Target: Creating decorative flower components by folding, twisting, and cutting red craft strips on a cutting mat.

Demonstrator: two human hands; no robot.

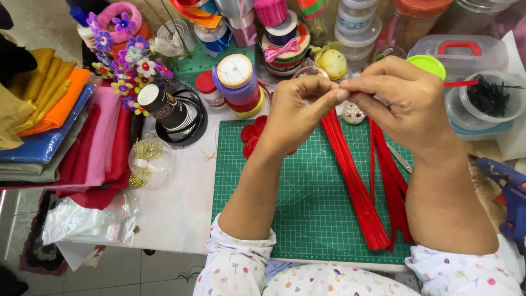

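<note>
Table (181,203) bears green cutting mat (307,208).

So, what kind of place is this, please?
Most likely a home craft table. A green cutting mat lies under both hands, stacked ribbon spools and tubs stand behind it, folded fabric lies on the left, and a blue glue gun on the right.

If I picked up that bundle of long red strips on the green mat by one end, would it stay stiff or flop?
The red strips look thin, long and narrow, so they would probably droop. They lie loose and fan apart, so some would likely slip out. Probably light too.
</note>
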